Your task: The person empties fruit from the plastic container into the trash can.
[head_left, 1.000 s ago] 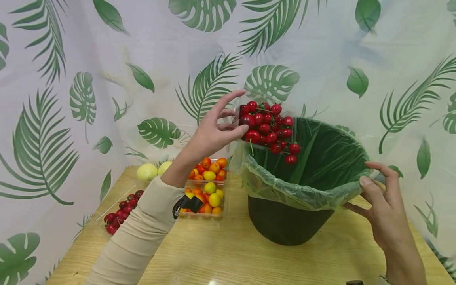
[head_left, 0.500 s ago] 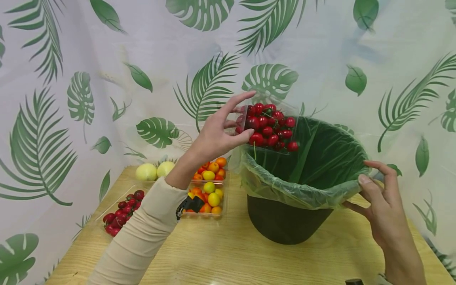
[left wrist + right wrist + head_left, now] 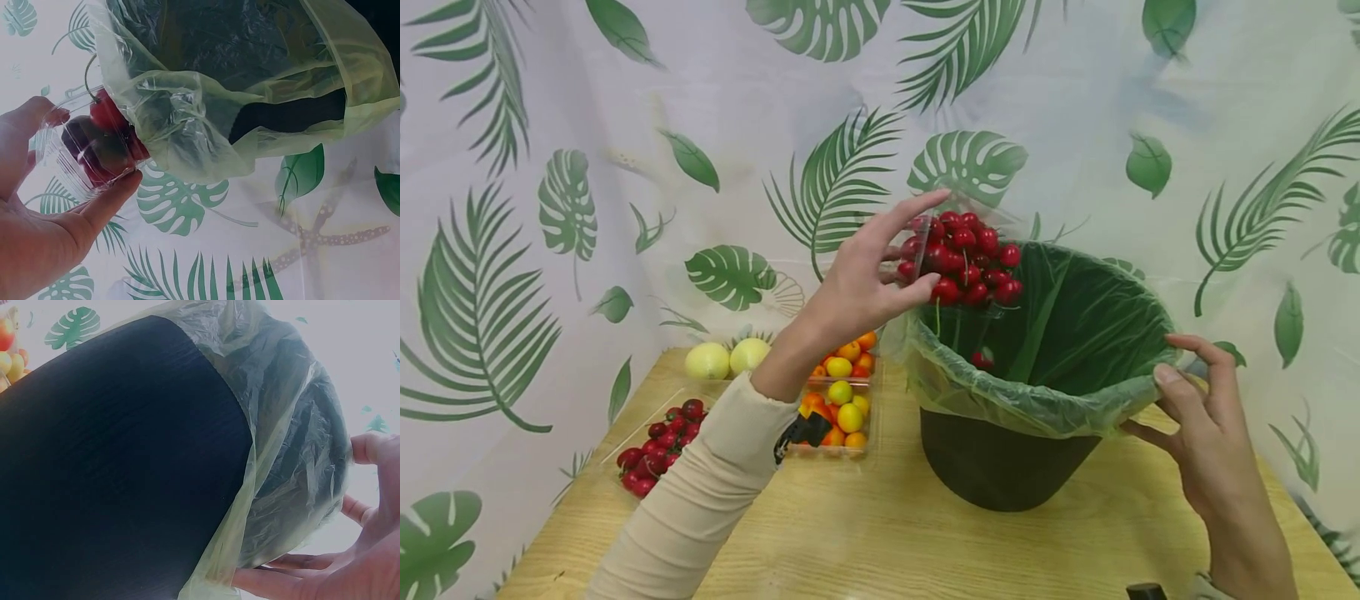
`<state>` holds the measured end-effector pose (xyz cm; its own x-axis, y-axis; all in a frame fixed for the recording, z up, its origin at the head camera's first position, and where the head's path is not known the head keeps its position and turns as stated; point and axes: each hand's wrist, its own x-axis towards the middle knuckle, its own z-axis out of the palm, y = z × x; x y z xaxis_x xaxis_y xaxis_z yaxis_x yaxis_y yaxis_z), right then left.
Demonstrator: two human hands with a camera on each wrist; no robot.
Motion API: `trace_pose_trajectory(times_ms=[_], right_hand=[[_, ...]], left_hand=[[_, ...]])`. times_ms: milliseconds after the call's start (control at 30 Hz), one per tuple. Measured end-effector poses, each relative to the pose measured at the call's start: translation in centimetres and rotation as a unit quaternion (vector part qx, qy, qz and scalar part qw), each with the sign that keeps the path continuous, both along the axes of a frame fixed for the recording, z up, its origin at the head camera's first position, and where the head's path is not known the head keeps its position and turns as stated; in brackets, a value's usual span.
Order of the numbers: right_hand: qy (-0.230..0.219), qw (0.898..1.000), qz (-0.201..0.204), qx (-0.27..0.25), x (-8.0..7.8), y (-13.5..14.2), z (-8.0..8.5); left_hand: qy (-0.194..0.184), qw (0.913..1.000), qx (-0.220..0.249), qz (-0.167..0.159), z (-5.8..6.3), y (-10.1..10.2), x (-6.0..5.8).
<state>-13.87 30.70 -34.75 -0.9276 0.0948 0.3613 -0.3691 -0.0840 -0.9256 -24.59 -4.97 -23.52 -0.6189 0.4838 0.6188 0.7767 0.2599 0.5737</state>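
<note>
In the head view my left hand (image 3: 868, 279) grips one end of a clear plastic box of red cherries (image 3: 970, 258). The box is tipped over the left rim of a black trash bin (image 3: 1007, 462) lined with a thin green bag (image 3: 1075, 333). A single cherry (image 3: 982, 358) is in the bin's mouth below the box. Fingers and thumb also clasp the box (image 3: 87, 153) in the left wrist view. My right hand (image 3: 1213, 425) holds the bin's right rim, thumb and fingers on the bagged edge. The bin's bottom inside is hidden.
Left of the bin on the wooden table (image 3: 850, 542) are two boxes of orange and yellow small fruit (image 3: 842, 417), another box of dark red cherries (image 3: 658, 446) and two pale yellow round fruits (image 3: 707, 361). A dark object (image 3: 1146, 592) shows at the front edge.
My left hand has moved slightly right with the box. Several cherries have dropped from its lower end into the bin. The right hand stays on the rim.
</note>
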Motion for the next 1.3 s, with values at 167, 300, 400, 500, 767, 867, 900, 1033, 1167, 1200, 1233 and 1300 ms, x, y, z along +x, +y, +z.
trace_pose_trajectory(times_ms=[167,300,400,500,767,867,900,1033,1167,1200,1233,1300], right_hand=[[-0.001,1.0,0.0,-0.003,0.13,-0.19,0.15],[0.001,1.0,0.0,-0.002,0.3,-0.25,0.23],[0.002,1.0,0.001,-0.002,0.29,-0.28,0.22],[0.004,1.0,0.001,-0.003,0.29,-0.25,0.16],[0.006,1.0,0.003,0.004,0.13,-0.09,0.14],[0.006,1.0,0.005,0.004,0.08,-0.1,0.18],[0.006,1.0,0.006,0.005,0.06,-0.11,0.18],[0.006,1.0,0.008,0.004,-0.02,-0.13,0.17],[0.007,1.0,0.008,0.002,-0.03,-0.08,0.16],[0.006,1.0,0.008,0.002,0.0,-0.06,0.14],[0.006,1.0,0.007,0.003,0.02,-0.04,0.12],[0.005,1.0,0.006,0.003,0.06,-0.02,0.06]], left_hand=[[0.011,0.9999,-0.006,0.007,-0.11,0.06,-0.01],[0.02,0.9998,-0.003,0.005,-0.08,0.21,0.01],[0.015,0.9999,0.005,-0.003,-0.07,0.22,0.08],[0.011,0.9997,0.014,-0.014,-0.07,0.22,0.17],[0.031,0.9989,0.027,-0.022,-0.04,0.36,0.3],[0.041,0.9988,0.022,-0.014,-0.03,0.43,0.4],[0.046,0.9987,0.02,-0.01,-0.02,0.45,0.44],[0.074,0.9972,0.013,0.002,-0.02,0.53,0.5],[0.087,0.9961,0.013,0.001,-0.01,0.62,0.63],[0.09,0.9959,0.012,0.001,-0.01,0.64,0.64],[0.092,0.9957,0.011,0.001,-0.03,0.65,0.64],[0.102,0.9948,0.01,0.001,-0.08,0.69,0.61]])
